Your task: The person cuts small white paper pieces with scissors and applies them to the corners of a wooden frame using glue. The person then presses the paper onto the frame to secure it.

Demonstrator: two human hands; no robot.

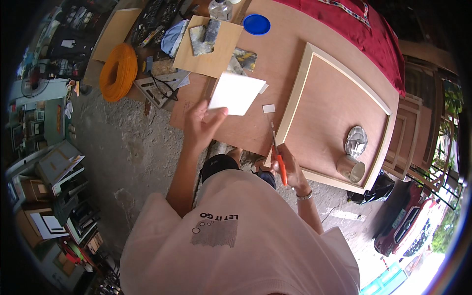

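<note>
My left hand (204, 123) is closed on a white sheet of paper or card (237, 93), thumb across its near edge. The sheet is held up over the edge of the wooden table. In my right hand (291, 169) is a pair of orange-handled scissors (280, 169), the narrow metal blades pointing away from me. My fingers partly cover the handles. A small white rectangle (268, 108) lies on the tabletop just beyond the blade tips. Another pale piece (264, 88) shows beside the sheet's right edge.
To the right lies a wooden frame (295, 101) around a panel, with an open tin can (351, 168) and crumpled foil-like dish (356, 141) on it. A blue lid (256, 24), a plywood square (184, 54), an orange coil (118, 73) and red cloth (354, 34) are farther off.
</note>
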